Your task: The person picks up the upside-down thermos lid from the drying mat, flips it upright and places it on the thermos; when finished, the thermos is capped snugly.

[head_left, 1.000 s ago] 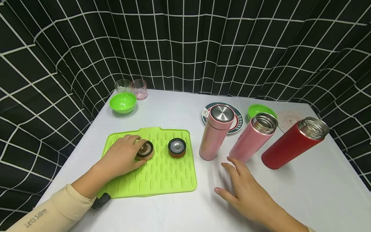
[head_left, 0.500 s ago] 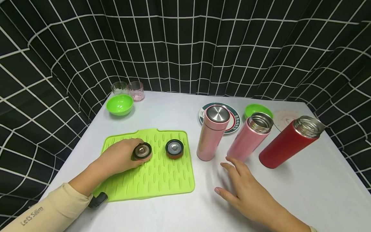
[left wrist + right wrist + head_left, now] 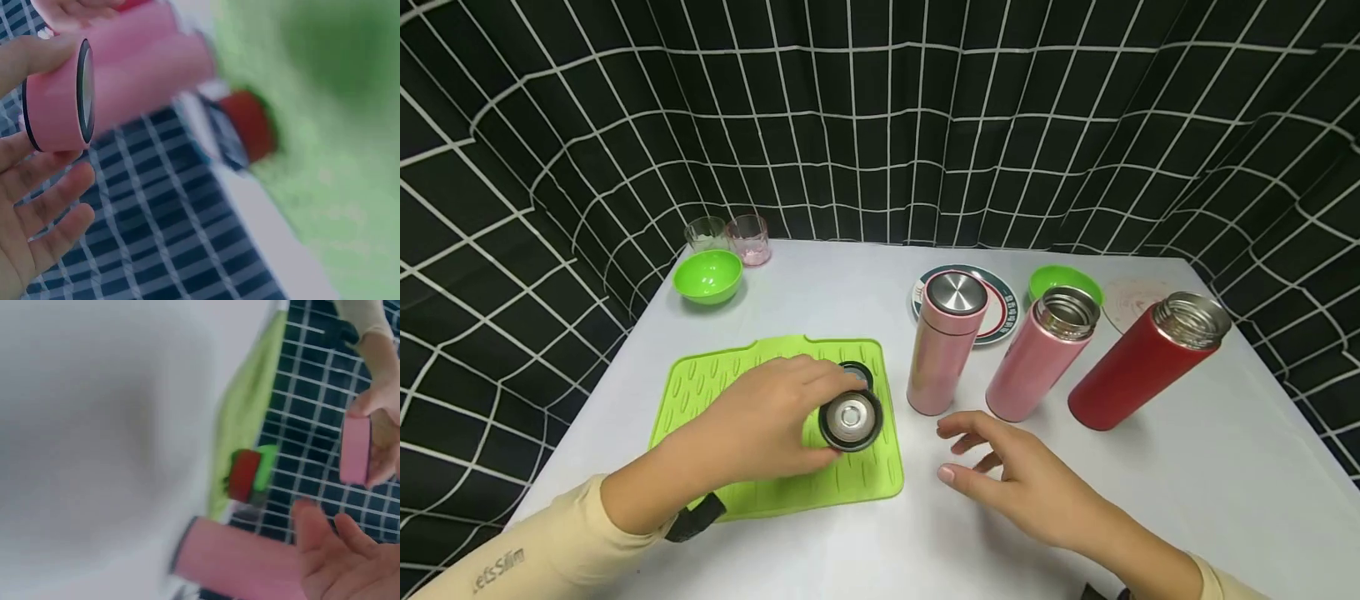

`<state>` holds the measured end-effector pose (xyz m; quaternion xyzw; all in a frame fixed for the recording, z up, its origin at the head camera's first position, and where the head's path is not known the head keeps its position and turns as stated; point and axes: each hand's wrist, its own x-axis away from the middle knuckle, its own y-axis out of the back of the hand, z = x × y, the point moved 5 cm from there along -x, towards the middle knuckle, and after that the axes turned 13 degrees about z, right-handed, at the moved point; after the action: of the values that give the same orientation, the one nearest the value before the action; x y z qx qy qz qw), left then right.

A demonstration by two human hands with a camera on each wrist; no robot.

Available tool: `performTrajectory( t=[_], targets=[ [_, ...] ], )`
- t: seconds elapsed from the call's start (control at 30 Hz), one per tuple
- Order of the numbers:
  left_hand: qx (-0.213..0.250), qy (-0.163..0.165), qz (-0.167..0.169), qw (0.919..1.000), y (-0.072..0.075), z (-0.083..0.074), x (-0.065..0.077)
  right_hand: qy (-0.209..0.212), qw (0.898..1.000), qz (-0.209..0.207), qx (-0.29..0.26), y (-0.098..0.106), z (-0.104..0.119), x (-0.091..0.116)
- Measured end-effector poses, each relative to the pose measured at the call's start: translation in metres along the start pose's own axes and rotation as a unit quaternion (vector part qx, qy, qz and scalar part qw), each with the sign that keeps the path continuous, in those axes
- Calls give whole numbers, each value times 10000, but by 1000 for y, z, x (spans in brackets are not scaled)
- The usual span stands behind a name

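Note:
My left hand (image 3: 767,421) pinches a pink bottle lid (image 3: 56,112) between thumb and fingers, raised over the green drying mat (image 3: 707,375). In the head view the lid's underside with its dark ring faces up toward me. Behind it, a red bottle lid (image 3: 244,475) rests on the mat, mostly covered in the head view. My right hand (image 3: 1030,492) hovers with loosely bent fingers, holding nothing. Just beyond it stand a capped pink thermos bottle (image 3: 942,367), an uncapped pink thermos bottle (image 3: 1030,371) and an uncapped red thermos bottle (image 3: 1131,375).
Behind the bottles lie a patterned plate (image 3: 1003,321), a green bowl (image 3: 1063,277) and a faintly patterned round piece (image 3: 1135,302). Another green bowl (image 3: 708,277) and two glasses (image 3: 749,242) stand at the back left. A black gridded curtain (image 3: 880,125) encloses the white table.
My left hand has lifted the pink lid off the mat and carried it rightward, now in front of the red lid. My right hand has shifted slightly left.

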<state>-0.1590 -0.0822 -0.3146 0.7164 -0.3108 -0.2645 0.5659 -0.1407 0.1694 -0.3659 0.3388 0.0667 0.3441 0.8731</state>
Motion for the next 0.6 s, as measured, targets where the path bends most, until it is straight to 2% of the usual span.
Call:
performTrajectory(
  t=[0.1, 0.17, 0.3, 0.47, 0.6],
  targets=[
    [-56, -695, -265, 9972, 6, -28, -15, 270, 9981, 147, -536, 1, 10, -5],
    [-89, -1107, -407, 9930, 7, -43, -23, 309, 9963, 170, -778, 2, 15, -8],
    [-179, -1600, -526, 9856, 5, -62, -33, 197, 9904, 284, -1336, 3, 19, -9],
    [-60, -1601, -421, 9862, 4, -67, -40, 74, 9839, 181, -1774, 7, 19, -5],
    [379, -1269, -261, 9908, 2, -64, -42, 422, 9846, -330, -1664, 15, 22, -2]
  ],
)
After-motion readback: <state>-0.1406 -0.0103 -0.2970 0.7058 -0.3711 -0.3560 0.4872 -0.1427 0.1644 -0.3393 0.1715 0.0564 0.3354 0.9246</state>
